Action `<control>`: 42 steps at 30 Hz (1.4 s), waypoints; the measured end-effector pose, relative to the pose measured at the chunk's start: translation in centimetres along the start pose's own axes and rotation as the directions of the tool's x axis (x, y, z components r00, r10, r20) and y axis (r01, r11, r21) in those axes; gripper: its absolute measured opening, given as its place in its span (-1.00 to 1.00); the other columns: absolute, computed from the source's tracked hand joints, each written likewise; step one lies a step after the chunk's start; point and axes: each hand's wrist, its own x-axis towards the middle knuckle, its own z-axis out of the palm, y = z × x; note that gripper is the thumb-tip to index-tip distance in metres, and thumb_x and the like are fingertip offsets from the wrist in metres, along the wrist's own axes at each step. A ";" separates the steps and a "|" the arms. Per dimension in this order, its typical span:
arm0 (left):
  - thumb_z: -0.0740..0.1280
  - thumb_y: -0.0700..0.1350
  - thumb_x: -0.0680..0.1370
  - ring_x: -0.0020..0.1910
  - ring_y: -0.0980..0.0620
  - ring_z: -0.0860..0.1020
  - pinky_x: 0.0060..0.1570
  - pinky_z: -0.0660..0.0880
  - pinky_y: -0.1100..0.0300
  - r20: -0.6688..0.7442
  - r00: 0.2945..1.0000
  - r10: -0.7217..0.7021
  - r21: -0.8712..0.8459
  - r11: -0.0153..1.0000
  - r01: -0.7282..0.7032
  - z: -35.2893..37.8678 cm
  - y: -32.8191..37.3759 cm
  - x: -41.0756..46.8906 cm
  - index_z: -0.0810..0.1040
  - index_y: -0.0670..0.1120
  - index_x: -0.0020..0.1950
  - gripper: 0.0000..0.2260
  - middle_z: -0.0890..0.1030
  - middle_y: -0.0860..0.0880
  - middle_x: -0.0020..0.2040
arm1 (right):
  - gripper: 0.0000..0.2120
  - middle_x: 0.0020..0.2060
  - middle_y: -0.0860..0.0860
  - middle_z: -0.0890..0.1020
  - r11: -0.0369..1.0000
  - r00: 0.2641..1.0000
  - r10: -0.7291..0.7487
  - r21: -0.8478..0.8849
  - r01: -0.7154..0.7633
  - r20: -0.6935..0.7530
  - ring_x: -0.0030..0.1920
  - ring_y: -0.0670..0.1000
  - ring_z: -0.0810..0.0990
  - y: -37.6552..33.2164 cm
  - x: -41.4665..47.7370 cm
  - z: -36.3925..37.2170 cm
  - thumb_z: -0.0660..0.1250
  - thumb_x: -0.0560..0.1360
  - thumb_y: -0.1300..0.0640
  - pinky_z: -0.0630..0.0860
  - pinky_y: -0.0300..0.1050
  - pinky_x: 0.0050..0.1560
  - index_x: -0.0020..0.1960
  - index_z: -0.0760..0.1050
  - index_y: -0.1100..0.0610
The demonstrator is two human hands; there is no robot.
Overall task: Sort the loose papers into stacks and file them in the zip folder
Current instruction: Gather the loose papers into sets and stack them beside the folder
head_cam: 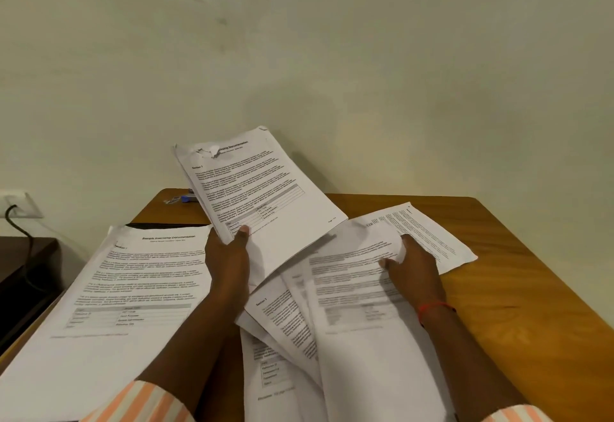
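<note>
My left hand (229, 255) grips the bottom corner of a printed sheet (262, 189) with a torn top edge and holds it lifted and tilted above the table. My right hand (412, 272) grips the top edge of a sheet (352, 275) in the loose fanned pile of papers (292, 338) in front of me. A neat stack of printed pages (109, 302) lies to the left, partly under my left forearm. No zip folder shows in this view.
The wooden table (515, 288) runs to the wall at the back. A small blue object (187, 199) lies at the table's far left corner. A wall socket with a black cable (15, 212) and a dark side surface (23, 262) are at the left.
</note>
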 end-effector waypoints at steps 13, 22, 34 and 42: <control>0.45 -0.10 0.58 0.28 -0.03 0.54 0.37 0.43 -0.03 -0.052 0.998 0.020 0.028 0.999 -0.018 -0.2 -0.2 0.4 0.44 0.00 0.46 -0.54 0.58 0.01 0.33 | -0.39 0.35 0.17 0.45 0.977 0.949 -0.168 -0.170 0.126 -0.267 0.39 0.21 0.37 -1.5 -0.5 -0.6 0.50 0.46 -0.01 0.25 0.20 0.37 0.41 0.36 0.13; 0.47 -0.06 0.57 0.30 -0.04 0.54 0.38 0.44 -0.10 -0.071 0.997 0.031 0.054 0.998 -0.027 -0.4 -0.5 1.0 0.42 0.04 0.48 -0.50 0.57 0.02 0.35 | -0.11 0.58 -0.04 0.16 0.797 0.744 -0.355 -0.233 0.557 0.566 0.57 0.00 0.08 -5.1 -6.1 3.9 0.26 0.38 -0.52 -0.04 0.05 0.52 0.58 0.18 -0.10; 0.43 -0.12 0.59 0.22 -0.03 0.57 0.30 0.46 0.03 -0.015 0.995 -0.096 -0.087 0.992 0.094 -0.3 -0.4 0.6 0.47 -0.01 0.46 -0.57 0.61 0.03 0.24 | 0.18 0.53 -0.04 0.24 0.903 0.809 -0.276 -0.149 0.403 0.519 0.53 -0.01 0.21 -4.1 -4.2 4.9 0.12 0.12 -0.69 0.16 0.04 0.52 0.56 0.24 -0.02; 0.41 -0.15 0.61 0.22 -0.04 0.57 0.30 0.43 0.07 0.009 0.989 -0.147 -0.100 0.984 0.147 -0.1 -0.6 0.5 0.47 -0.06 0.46 -0.59 0.62 0.00 0.23 | -0.61 0.07 -0.12 0.59 0.960 0.881 -0.278 0.075 0.270 0.383 0.12 -0.10 0.57 -3.3 -3.6 4.8 0.55 0.41 -0.05 0.48 -0.13 0.19 0.18 0.59 0.03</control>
